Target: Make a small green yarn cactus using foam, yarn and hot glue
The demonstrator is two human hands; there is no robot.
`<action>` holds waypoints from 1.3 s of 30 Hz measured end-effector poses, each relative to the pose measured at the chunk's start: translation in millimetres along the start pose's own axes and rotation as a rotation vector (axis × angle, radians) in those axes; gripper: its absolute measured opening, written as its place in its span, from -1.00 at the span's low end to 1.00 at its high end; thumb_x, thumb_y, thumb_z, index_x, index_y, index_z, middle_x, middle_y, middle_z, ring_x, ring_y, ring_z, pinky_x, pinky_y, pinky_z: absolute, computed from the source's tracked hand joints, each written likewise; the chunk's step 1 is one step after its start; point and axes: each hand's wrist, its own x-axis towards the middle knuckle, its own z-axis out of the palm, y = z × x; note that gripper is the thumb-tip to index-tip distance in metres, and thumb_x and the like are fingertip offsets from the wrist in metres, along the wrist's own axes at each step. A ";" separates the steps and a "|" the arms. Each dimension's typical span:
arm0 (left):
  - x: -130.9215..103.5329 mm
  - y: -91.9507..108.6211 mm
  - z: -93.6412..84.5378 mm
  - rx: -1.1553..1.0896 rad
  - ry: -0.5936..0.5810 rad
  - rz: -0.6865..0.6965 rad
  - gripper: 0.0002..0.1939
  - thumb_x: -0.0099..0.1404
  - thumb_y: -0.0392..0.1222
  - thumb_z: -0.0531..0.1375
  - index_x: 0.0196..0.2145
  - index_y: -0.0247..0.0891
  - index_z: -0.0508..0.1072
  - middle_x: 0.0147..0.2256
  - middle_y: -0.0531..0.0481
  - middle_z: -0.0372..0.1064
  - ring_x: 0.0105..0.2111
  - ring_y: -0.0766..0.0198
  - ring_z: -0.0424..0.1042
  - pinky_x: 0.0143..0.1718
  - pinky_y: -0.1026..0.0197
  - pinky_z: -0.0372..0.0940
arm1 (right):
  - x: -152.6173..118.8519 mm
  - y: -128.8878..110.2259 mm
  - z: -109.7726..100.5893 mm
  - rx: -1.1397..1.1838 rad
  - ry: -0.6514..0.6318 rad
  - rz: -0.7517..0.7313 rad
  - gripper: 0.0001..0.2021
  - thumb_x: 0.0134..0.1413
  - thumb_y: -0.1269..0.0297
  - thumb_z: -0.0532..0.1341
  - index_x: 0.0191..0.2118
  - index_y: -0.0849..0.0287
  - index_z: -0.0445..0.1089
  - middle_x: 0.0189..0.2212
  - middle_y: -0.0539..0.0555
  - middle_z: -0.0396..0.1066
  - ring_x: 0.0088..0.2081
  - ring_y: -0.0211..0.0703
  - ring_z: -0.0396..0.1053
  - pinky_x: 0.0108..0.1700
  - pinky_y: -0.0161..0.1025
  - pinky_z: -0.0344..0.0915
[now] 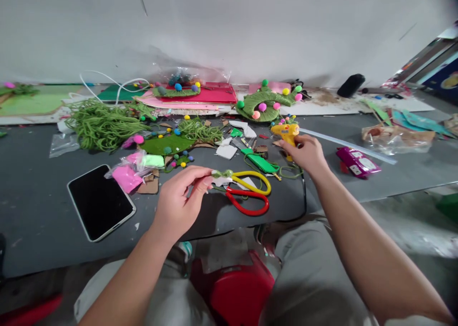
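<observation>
Pinched in the fingers of my left hand point(181, 197) is a small white piece partly wrapped in green yarn point(222, 174). My right hand point(307, 152) is closed on a yellow glue gun point(286, 133), with its nozzle toward the left. Scissors point(252, 210) with one red and one yellow handle lie just right of my left hand, their blades hidden. Near the glue gun lies a bright green utensil-like piece point(259, 161). A green leaf-shaped piece point(166, 145) rests beyond my left hand, with pompoms on and around it.
A tablet point(102, 202) lies at the left beside pink packets point(127, 178). Green yarn point(96, 126) is heaped behind. Yarn-wrapped shapes with pompoms point(265, 104) stand near the wall. A purple packet point(358, 163) and a clear glue stick point(347, 145) lie at the right.
</observation>
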 end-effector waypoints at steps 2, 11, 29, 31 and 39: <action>0.4 -0.4 -0.4 -0.077 0.008 -0.074 -0.87 0.37 -0.14 0.30 -0.19 -0.19 0.64 -0.36 -0.02 0.59 -0.41 0.25 0.54 -0.29 0.28 0.43 | -5.2 -8.8 -0.1 0.074 0.036 -0.005 -0.64 0.04 -0.07 0.29 -0.43 0.15 0.37 -0.30 0.16 0.45 -0.28 -0.06 0.35 -0.27 -0.15 0.25; 3.0 -2.1 -3.6 -0.289 0.042 -0.285 -0.79 0.31 -0.08 0.37 -0.18 -0.25 0.65 -0.43 -0.01 0.58 -0.42 0.24 0.57 -0.28 0.26 0.47 | -68.6 -58.2 -27.3 0.918 -0.396 0.097 -0.73 0.13 0.08 0.40 -0.18 0.17 0.52 -0.33 0.09 0.57 -0.62 -0.35 0.23 -0.60 -0.32 0.17; 7.7 -1.7 8.8 -0.851 0.051 -0.570 -0.81 0.08 -0.21 0.54 -0.32 -0.23 0.70 -0.45 0.00 0.56 -0.47 0.35 0.54 -0.37 0.35 0.51 | -118.2 -92.3 -15.8 0.790 -0.570 -0.063 -0.81 0.12 0.19 0.42 -0.40 0.12 0.46 -0.52 -0.04 0.40 -0.51 -0.29 0.31 -0.51 -0.37 0.37; 8.0 -0.2 10.4 -0.879 0.042 -0.584 -0.81 0.06 -0.21 0.55 -0.34 -0.24 0.70 -0.46 0.00 0.56 -0.49 0.36 0.54 -0.38 0.37 0.50 | -118.8 -94.1 -15.5 0.800 -0.565 -0.074 -0.82 0.12 0.21 0.41 -0.39 0.12 0.46 -0.52 -0.04 0.41 -0.51 -0.29 0.32 -0.50 -0.36 0.39; 9.7 -2.3 11.0 -0.924 0.036 -0.588 -0.82 0.07 -0.23 0.54 -0.33 -0.24 0.71 -0.45 0.01 0.57 -0.48 0.39 0.55 -0.37 0.43 0.49 | -119.6 -93.7 -11.5 0.786 -0.528 -0.037 -0.85 0.08 0.18 0.43 -0.35 0.10 0.51 -0.49 -0.01 0.48 -0.49 -0.23 0.40 -0.48 -0.34 0.44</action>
